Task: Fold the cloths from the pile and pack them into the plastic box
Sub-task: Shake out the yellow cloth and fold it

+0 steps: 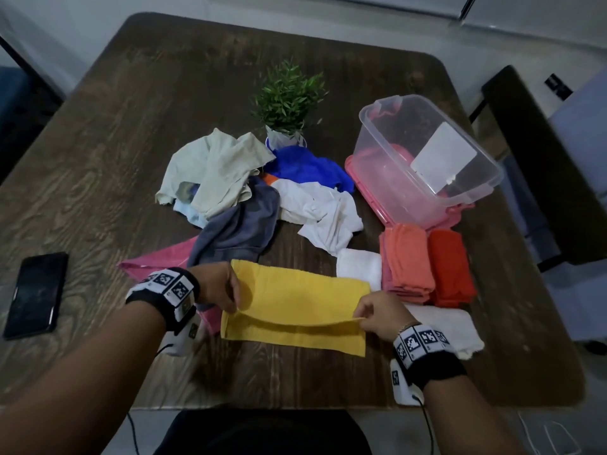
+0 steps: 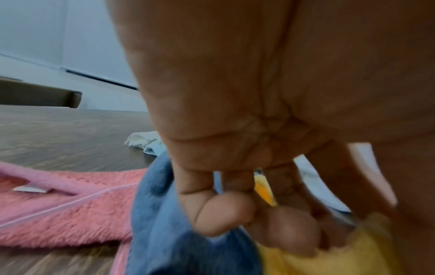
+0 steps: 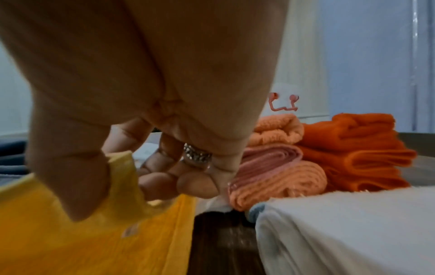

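Observation:
A yellow cloth (image 1: 295,307) lies half folded on the table's near side. My left hand (image 1: 226,290) pinches its upper layer at the left edge; my right hand (image 1: 371,315) pinches the same layer at the right edge, thumb on top (image 3: 70,186). The pile of loose cloths (image 1: 249,188) sits behind it: cream, blue, white, grey and pink ones. The clear plastic box (image 1: 427,152) stands tilted on its pink lid at the right. Folded orange cloths (image 1: 427,264) and a folded white one (image 1: 359,266) lie in front of the box.
A small potted plant (image 1: 285,103) stands behind the pile. A black phone (image 1: 36,293) lies at the left edge. Another white cloth (image 1: 450,326) lies flat by my right wrist. A dark chair (image 1: 538,165) stands to the right of the table.

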The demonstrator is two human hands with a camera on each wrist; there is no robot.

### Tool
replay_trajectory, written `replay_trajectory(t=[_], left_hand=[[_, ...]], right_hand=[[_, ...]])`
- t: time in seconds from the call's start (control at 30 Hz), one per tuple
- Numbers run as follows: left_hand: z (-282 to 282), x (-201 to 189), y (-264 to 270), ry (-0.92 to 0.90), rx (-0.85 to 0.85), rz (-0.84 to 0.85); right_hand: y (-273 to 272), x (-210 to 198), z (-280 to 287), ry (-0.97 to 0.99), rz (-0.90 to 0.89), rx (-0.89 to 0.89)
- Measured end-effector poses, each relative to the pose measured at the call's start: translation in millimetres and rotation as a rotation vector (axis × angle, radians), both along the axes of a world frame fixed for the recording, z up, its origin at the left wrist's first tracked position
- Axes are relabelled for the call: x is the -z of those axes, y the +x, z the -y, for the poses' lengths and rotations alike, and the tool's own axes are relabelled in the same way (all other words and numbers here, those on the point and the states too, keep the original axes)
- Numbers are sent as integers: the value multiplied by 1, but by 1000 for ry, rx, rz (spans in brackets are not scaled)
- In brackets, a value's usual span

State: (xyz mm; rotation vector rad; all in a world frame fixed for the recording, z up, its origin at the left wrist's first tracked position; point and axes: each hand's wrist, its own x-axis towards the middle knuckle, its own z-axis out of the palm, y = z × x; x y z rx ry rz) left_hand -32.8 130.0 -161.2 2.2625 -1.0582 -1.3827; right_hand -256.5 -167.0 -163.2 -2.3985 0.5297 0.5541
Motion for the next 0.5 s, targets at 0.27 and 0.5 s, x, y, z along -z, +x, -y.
replay_trajectory(t=[0.27,0.5], left_hand=[[-7,22,-17,135,116,29],[-4,20,-13,217,85,167]], right_hand=[[-11,16,-4,-38,-194,-101],[-6,27,0,-194,-199,155]])
